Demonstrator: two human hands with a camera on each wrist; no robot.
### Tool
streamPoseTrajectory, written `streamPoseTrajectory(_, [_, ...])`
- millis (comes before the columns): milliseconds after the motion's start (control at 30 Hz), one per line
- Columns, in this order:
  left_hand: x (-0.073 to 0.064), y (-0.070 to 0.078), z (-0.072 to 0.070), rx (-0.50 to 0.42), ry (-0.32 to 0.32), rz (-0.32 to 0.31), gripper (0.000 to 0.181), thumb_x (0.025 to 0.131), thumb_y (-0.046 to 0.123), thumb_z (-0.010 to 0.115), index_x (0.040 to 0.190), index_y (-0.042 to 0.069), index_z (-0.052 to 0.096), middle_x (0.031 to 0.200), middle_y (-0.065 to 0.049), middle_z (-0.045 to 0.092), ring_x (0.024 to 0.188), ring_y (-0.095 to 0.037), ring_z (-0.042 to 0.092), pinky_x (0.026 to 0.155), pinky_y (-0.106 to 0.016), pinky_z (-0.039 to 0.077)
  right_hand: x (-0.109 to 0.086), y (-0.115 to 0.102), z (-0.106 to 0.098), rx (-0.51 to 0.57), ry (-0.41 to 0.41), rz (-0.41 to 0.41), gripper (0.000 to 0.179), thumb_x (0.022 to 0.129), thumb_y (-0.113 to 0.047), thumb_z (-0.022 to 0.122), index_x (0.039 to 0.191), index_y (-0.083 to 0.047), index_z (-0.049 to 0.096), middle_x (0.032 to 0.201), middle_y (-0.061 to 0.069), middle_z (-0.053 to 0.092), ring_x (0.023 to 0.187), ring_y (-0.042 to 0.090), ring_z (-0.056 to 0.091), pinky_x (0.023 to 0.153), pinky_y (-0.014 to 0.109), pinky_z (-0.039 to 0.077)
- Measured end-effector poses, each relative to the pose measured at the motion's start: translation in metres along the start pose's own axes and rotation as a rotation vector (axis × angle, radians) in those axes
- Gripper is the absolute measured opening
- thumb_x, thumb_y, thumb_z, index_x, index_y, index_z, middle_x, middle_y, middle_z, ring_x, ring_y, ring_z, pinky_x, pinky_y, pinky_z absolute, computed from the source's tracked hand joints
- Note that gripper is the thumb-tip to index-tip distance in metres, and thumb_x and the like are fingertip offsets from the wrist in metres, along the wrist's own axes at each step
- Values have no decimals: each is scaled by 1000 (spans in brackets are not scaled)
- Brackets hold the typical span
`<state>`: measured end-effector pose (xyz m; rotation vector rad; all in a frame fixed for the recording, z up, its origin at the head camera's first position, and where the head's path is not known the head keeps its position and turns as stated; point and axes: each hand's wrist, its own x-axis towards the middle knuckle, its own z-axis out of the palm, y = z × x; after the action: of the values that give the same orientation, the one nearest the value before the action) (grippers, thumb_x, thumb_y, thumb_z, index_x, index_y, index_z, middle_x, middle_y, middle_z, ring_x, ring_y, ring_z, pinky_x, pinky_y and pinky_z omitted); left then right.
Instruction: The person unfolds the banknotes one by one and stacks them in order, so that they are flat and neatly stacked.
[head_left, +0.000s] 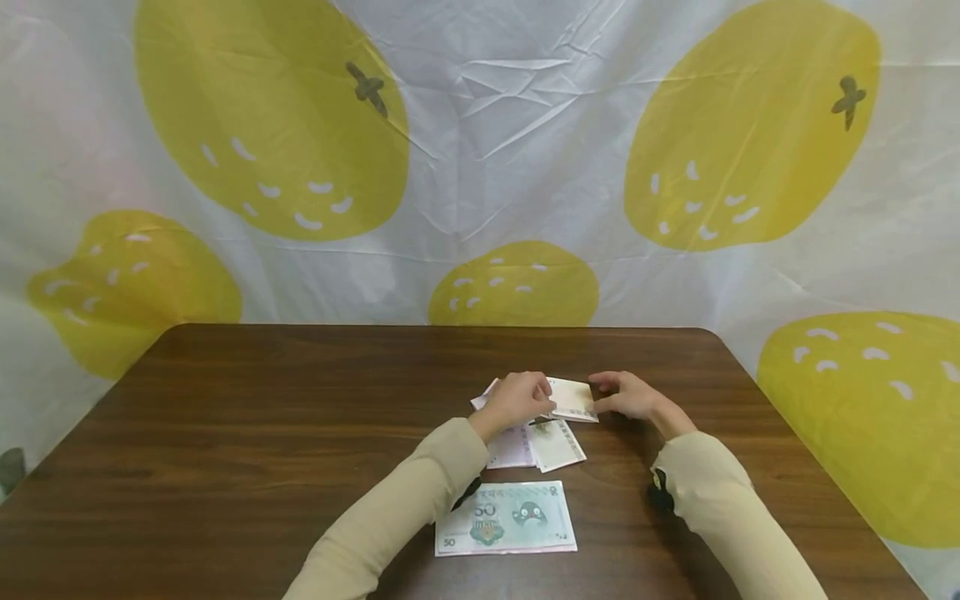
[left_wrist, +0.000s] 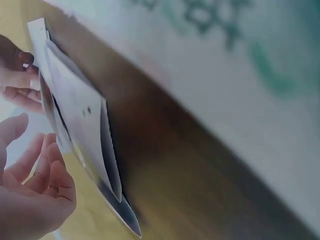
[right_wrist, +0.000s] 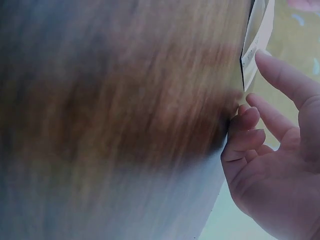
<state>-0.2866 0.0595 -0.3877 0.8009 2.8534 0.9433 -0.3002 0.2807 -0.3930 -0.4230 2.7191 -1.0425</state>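
A pale yellowish banknote (head_left: 572,397) lies across the top of a small spread of notes, among them a purple note (head_left: 512,448) and a greenish-white note (head_left: 556,447). My left hand (head_left: 516,402) hovers at its left end; in the left wrist view the thumb and the bent fingers of that hand (left_wrist: 37,187) stand apart with nothing visible between them. At the opposite end is my right hand (head_left: 633,396). In the right wrist view, this hand (right_wrist: 280,145) has its thumb tip beside the note's edge (right_wrist: 252,62), the fingers loosely bent.
Nearer to me lies a green 50 note (head_left: 532,525) on top of another piece of paper whose edge peeps out below. The brown wooden table (head_left: 247,450) reaches back to a white curtain (head_left: 517,167) with yellow lemon prints.
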Motion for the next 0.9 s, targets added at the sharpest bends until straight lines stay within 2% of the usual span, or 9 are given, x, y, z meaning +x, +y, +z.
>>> streamPoseTrajectory(100, [0,2,4,52,13,-9,20,78,25,66,90,9,61,76,3,59,73,-11,55,64,-24,40,1,0,1,-46,8,-43,55,71,-12,69,116,12,47,101,25,52,95,34,46,79,41,38])
streamPoseTrajectory(200, [1,2,7,98,29,-16,22,77,26,67,89,9,60,76,3,59,73,-12,54,65,-24,39,2,0,2,-69,16,-50,54,70,-11,70,115,11,48,100,24,53,96,35,46,84,44,34])
streamPoseTrajectory(467, [1,4,9,194,7,-39,25,75,26,68,92,11,59,87,-1,62,76,-14,54,66,-25,40,2,-1,4,-96,22,-38,52,68,-13,73,111,9,51,100,22,53,97,35,47,84,45,35])
streamPoseTrajectory(733, [1,7,12,239,-37,-54,21,72,23,68,88,12,60,84,-1,58,75,-15,53,60,-27,41,0,-7,5,-74,28,31,54,67,-13,74,109,11,49,99,21,53,97,34,47,85,44,35])
streamPoseTrajectory(900, [0,8,11,252,-36,-48,17,72,23,68,84,12,63,82,0,57,76,-14,53,60,-27,42,0,-6,6,-36,48,55,51,68,-11,73,107,11,49,97,19,53,94,31,47,83,41,35])
